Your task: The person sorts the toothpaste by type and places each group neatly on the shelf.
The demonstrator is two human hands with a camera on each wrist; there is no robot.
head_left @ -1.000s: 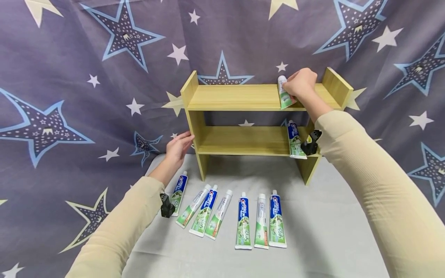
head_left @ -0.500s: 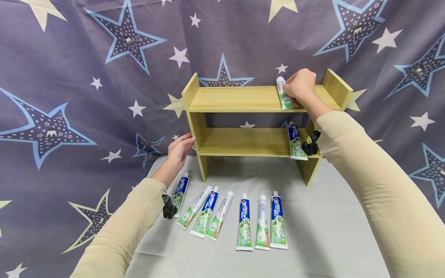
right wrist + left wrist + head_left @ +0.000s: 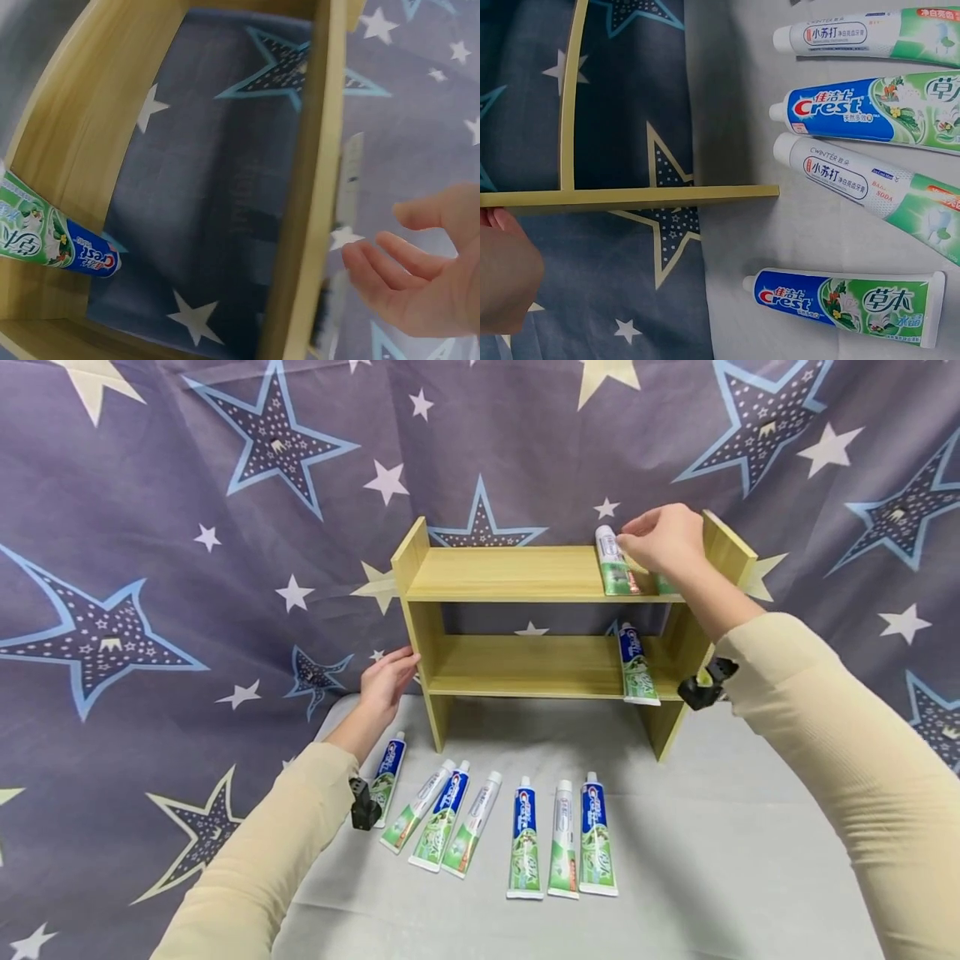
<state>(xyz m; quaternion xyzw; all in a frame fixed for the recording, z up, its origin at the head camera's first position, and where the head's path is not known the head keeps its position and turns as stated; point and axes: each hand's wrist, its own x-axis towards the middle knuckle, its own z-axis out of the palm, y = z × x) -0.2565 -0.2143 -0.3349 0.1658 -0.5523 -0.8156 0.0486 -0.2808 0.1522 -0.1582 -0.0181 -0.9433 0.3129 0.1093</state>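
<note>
A white-and-green toothpaste tube (image 3: 615, 567) lies on the top board of the wooden shelf (image 3: 502, 572), cap toward the back. Just right of its cap is my right hand (image 3: 663, 539), thumb and fingers apart from the tube; in the right wrist view the same hand (image 3: 420, 262) has loosely bent fingers with nothing between them. Part of another green tube (image 3: 665, 585) shows behind the right wrist. My left hand (image 3: 386, 681) rests its fingertips against the shelf's left side panel. A blue-and-green Crest tube (image 3: 636, 664) lies on the middle board, at its right end.
Several toothpaste tubes lie on the grey cloth in front of the shelf, among them a Crest tube (image 3: 525, 843), a white-and-green tube (image 3: 564, 843) and a Crest tube (image 3: 847, 300) near the left forearm. A star-patterned curtain (image 3: 300, 527) hangs behind.
My right hand has let go of the white-and-green toothpaste tube on the top board and moved slightly right. The left hand has stayed at the side panel.
</note>
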